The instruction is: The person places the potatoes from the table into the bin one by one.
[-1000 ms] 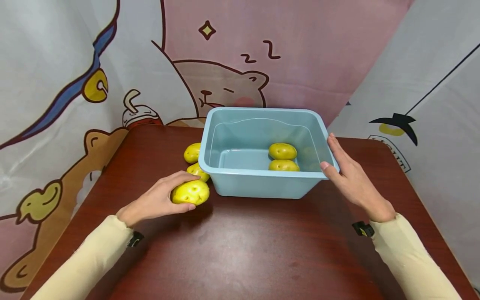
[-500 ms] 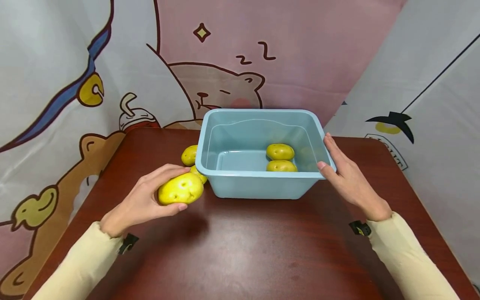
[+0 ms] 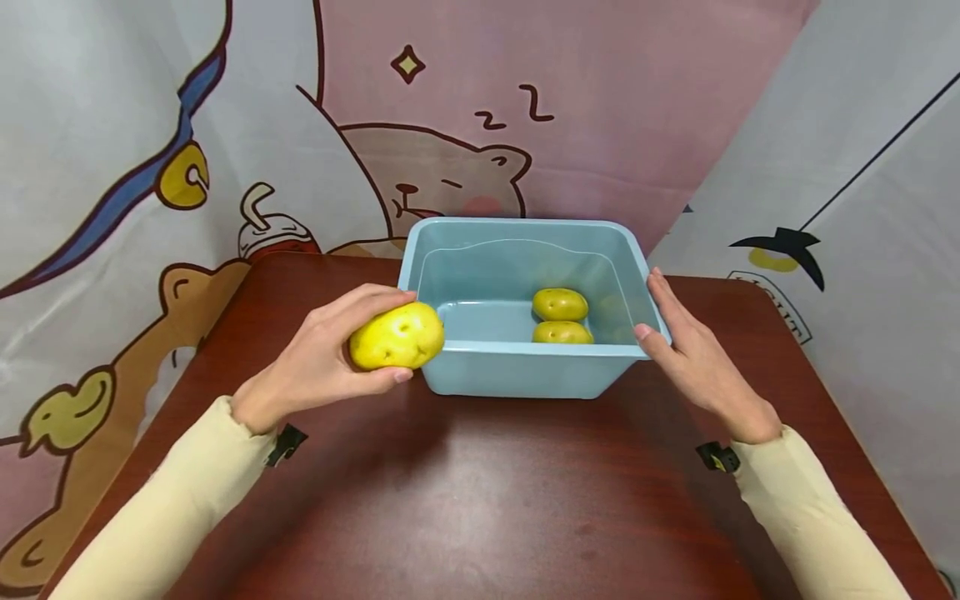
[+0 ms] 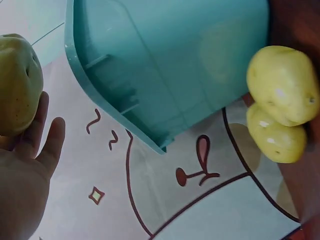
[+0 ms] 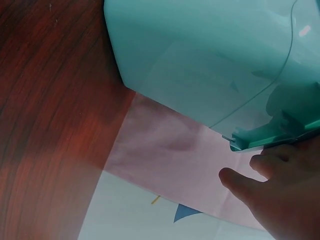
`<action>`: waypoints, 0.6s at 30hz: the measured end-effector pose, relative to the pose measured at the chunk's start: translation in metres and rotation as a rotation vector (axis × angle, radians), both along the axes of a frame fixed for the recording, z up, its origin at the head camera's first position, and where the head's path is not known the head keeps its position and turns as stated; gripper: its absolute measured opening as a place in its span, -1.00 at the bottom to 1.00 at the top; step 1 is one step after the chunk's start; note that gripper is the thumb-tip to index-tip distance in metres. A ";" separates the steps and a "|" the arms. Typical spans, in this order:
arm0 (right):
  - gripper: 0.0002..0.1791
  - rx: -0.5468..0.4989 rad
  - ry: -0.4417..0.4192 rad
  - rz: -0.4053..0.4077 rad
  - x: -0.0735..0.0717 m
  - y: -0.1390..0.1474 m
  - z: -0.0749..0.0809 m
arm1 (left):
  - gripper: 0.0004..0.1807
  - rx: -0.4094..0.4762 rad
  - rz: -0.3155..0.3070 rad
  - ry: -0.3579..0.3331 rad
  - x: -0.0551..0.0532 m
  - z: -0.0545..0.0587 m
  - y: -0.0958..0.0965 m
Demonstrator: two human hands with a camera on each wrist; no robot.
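My left hand (image 3: 315, 358) grips a yellow potato (image 3: 397, 336) between thumb and fingers, raised at the left rim of a light blue plastic bin (image 3: 517, 373). Two more potatoes lie inside the bin toward its right: a rear potato (image 3: 560, 304) and a front potato (image 3: 563, 332). With fingers straight, my right hand (image 3: 697, 358) rests against the bin's right rim, the thumb at the front corner. The left wrist view has a nearer potato (image 4: 282, 85) and a farther potato (image 4: 276, 135) on the table outside the bin; my left hand hides them in the head view.
The bin stands toward the back of a dark red-brown wooden table (image 3: 510, 500). Cloth with cartoon prints (image 3: 600, 108) hangs behind and along both sides of the table.
My left hand first drew the potato back toward me, then lifted it up and rightward to the bin's left rim. My right hand has stayed at the bin's right rim.
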State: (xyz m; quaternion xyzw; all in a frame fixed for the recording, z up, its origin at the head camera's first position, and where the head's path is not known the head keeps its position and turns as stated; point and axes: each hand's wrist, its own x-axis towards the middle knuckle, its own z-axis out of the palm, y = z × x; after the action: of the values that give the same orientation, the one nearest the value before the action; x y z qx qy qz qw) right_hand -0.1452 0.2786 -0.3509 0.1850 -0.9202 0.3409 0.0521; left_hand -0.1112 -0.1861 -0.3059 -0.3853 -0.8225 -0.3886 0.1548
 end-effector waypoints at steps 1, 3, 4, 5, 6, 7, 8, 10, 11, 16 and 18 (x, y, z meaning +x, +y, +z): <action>-0.15 0.003 -0.001 0.002 0.000 0.000 0.000 | -0.16 -0.006 -0.009 0.009 -0.003 0.003 0.002; -0.15 0.007 -0.006 0.007 0.000 0.001 0.001 | -0.18 -0.029 -0.025 0.028 -0.009 0.009 0.007; -0.15 0.011 -0.008 0.009 0.000 0.001 0.002 | -0.18 -0.044 -0.033 0.037 -0.012 0.012 0.009; -0.15 0.014 -0.010 0.012 -0.001 0.001 0.002 | -0.19 -0.062 -0.040 0.044 -0.015 0.016 0.012; -0.15 0.018 -0.011 0.015 -0.001 0.001 0.002 | -0.19 -0.081 -0.048 0.051 -0.018 0.020 0.014; -0.15 0.021 -0.012 0.016 -0.001 0.001 0.003 | -0.19 -0.102 -0.055 0.055 -0.022 0.023 0.017; -0.15 0.021 -0.016 0.017 -0.001 0.001 0.003 | -0.19 -0.121 -0.060 0.056 -0.024 0.027 0.020; -0.15 0.027 -0.018 0.016 0.000 0.001 0.003 | -0.19 -0.155 -0.065 0.048 -0.030 0.032 0.025; -0.15 0.027 -0.020 0.014 0.000 0.001 0.003 | -0.19 -0.169 -0.066 0.041 -0.032 0.034 0.028; -0.15 0.034 -0.024 0.001 0.001 0.000 0.003 | -0.18 -0.214 -0.075 -0.007 -0.041 0.037 0.042; -0.15 0.034 -0.028 -0.004 0.001 0.000 0.002 | -0.18 -0.241 -0.074 -0.021 -0.047 0.036 0.047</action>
State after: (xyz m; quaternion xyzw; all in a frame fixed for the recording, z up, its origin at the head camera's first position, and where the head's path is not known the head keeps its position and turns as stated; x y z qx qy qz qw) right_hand -0.1447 0.2788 -0.3484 0.1792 -0.9269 0.3277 0.0368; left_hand -0.1577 -0.1387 -0.2704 -0.4270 -0.8501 -0.2963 0.0844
